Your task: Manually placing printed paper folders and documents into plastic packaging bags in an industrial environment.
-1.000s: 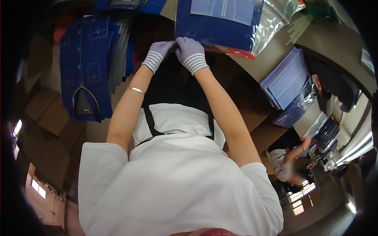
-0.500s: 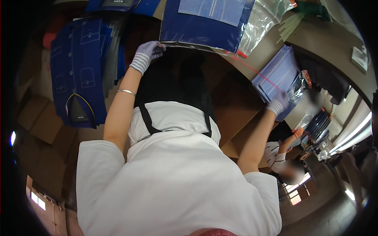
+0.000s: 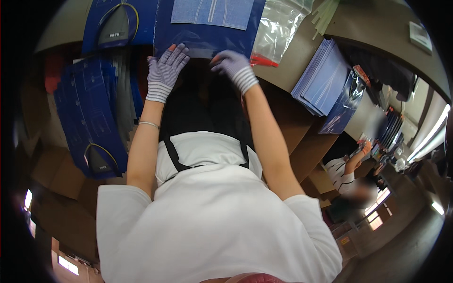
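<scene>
Head view: at the frame's upper centre, the packet (image 3: 203, 38), probably light, stiffish and slick, is best held by its edges, the lower overlapped by the left hand (image 3: 167, 73), fingers slightly apart, those of the right hand (image 3: 233, 64) curled, grip unclear.

Your flat, dark blue package (image 3: 207, 36) with a pale blue denim-look panel (image 3: 229, 12) lies on the worktop (image 3: 286, 70), its glossy near side along the near edge before you, its far end out of view.
</scene>
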{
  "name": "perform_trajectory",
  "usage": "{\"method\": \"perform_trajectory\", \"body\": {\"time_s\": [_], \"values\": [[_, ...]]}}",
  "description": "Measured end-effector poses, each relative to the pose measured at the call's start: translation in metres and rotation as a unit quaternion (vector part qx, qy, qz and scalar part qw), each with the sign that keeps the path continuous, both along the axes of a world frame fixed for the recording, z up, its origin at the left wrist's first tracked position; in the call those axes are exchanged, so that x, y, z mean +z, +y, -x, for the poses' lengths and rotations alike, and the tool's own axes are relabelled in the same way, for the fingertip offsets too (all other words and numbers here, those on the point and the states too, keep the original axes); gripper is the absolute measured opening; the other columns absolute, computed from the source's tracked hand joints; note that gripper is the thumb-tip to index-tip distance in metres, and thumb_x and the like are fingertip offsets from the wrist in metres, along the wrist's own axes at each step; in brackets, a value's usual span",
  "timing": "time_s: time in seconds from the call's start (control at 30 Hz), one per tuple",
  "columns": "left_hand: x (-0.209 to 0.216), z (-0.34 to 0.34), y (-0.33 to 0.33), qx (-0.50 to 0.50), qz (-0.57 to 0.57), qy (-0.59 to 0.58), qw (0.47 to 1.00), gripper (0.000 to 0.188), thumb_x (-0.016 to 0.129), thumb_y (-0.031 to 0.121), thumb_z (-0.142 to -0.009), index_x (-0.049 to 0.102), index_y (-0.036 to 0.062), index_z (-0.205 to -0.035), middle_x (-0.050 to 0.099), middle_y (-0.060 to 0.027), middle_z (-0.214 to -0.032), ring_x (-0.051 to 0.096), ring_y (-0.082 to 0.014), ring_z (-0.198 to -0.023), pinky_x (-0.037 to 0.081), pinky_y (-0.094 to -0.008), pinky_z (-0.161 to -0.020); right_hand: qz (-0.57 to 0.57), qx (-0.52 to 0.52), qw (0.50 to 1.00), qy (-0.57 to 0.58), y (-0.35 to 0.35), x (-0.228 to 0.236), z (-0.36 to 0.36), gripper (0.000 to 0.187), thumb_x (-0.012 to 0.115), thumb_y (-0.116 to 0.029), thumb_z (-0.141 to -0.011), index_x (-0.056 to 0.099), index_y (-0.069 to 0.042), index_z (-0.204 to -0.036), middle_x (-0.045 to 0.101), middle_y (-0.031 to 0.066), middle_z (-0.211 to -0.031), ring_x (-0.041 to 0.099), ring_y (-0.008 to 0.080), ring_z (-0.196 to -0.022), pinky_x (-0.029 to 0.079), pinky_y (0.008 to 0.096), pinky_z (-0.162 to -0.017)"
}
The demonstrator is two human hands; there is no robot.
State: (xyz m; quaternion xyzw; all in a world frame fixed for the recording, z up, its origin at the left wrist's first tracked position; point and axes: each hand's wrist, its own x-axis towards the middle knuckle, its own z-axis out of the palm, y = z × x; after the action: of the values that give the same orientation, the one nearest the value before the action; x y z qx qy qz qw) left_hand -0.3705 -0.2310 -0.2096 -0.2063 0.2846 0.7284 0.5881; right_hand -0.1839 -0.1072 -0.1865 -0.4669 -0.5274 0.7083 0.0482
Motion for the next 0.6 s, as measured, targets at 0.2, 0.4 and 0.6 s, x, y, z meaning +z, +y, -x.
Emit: {"method": "perform_trajectory", "body": {"time_s": [0.2, 0.4, 0.6], "values": [[0.006, 0.026, 0.019, 0.009, -0.029, 0.106, 0.994, 0.074, 0.017, 0.056, -0.090, 0.028, -0.0048, -0.131, 0.023, -0.0246, -0.141, 0.023, -0.0400, -0.130, 0.019, -0.0509, -0.108, 0.020, -0.209, 0.963, -0.171, 0.107, -0.016, -0.084, 0.020, 0.040, 0.001, -0.079, 0.056, 0.000, -0.092, 0.062, 0.0138, -0.072, 0.063, 0.0213, -0.056, 0.047, 0.0276, -0.043], [0.016, 0.030, 0.029, -0.054, 0.001, 0.106, 0.993, 0.059, 0.024, 0.043, -0.092, 0.032, -0.0019, -0.131, 0.020, -0.0219, -0.143, 0.018, -0.0369, -0.133, 0.017, -0.0498, -0.108, -0.335, -0.187, 0.889, -0.250, 0.113, 0.019, 0.036, 0.056, 0.058, -0.041, -0.077, 0.051, 0.000, -0.115, 0.056, 0.0252, -0.110, 0.053, 0.0395, -0.104, 0.041, 0.0426, -0.091], [0.008, 0.074, -0.028, -0.141, -0.191, 0.123, 0.964, 0.052, 0.036, 0.039, -0.092, 0.040, 0.0004, -0.127, 0.051, -0.0193, -0.120, 0.047, -0.0341, -0.113, 0.030, -0.0482, -0.103, -0.270, -0.082, 0.955, -0.093, 0.047, 0.213, -0.116, 0.031, 0.057, -0.018, -0.083, 0.055, -0.001, -0.109, 0.063, 0.0120, -0.091, 0.059, 0.0173, -0.080, 0.046, 0.0307, -0.074]]}}
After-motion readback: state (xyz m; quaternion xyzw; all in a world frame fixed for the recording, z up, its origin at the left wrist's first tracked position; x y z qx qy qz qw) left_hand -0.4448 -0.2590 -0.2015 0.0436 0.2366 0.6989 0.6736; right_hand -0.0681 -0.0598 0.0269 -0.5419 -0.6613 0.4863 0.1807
